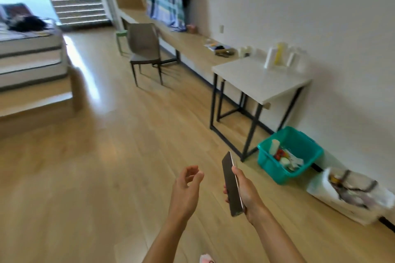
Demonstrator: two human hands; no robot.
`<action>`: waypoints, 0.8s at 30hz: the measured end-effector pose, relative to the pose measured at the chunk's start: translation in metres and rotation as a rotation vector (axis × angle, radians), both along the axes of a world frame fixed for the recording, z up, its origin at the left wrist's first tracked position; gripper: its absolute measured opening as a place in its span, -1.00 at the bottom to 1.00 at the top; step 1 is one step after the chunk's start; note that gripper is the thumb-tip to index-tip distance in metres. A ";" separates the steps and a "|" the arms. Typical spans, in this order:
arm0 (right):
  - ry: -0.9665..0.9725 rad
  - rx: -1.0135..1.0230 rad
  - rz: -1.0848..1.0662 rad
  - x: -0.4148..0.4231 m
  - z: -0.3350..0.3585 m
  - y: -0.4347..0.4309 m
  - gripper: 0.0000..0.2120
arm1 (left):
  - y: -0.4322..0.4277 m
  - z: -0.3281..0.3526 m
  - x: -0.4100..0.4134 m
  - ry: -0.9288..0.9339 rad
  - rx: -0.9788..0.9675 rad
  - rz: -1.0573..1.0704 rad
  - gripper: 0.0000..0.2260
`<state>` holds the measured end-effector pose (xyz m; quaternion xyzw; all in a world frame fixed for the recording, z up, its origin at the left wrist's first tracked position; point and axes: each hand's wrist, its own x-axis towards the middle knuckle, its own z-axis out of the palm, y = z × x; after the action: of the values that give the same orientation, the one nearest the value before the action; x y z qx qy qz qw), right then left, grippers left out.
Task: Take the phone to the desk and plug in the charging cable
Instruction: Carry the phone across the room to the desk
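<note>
A dark-screened phone (pixel 231 183) with a light rim is held edge-on in my right hand (pixel 245 192), low in the middle of the view above the wooden floor. My left hand (pixel 187 188) hovers just left of it, fingers loosely curled and apart, holding nothing. A long low wooden desk (pixel 188 42) runs along the right wall further ahead, with small items (pixel 220 49) lying on it. No charging cable can be made out at this distance.
A white table with black legs (pixel 256 83) stands against the wall ahead right, bottles (pixel 277 57) on it. A teal bin (pixel 290 153) and a white bag (pixel 350 192) sit on the floor beside it. A grey chair (pixel 145 49) faces the desk. A bed (pixel 27 49) is at left.
</note>
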<state>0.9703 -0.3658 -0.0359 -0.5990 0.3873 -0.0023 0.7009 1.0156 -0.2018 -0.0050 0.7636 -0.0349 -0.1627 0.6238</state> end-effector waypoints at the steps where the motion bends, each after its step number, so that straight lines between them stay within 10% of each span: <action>1: -0.010 0.007 0.034 0.026 0.003 -0.002 -0.60 | -0.001 0.004 0.021 -0.008 0.003 0.042 -0.71; 24: -0.019 0.029 0.390 0.538 0.060 0.076 -0.51 | 0.084 0.043 0.465 -0.059 -0.128 0.524 -0.71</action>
<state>1.5084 -0.2898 0.0237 -0.6524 0.2572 0.1333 0.7003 1.4803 -0.1175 0.0377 0.7100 0.1355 0.0290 0.6904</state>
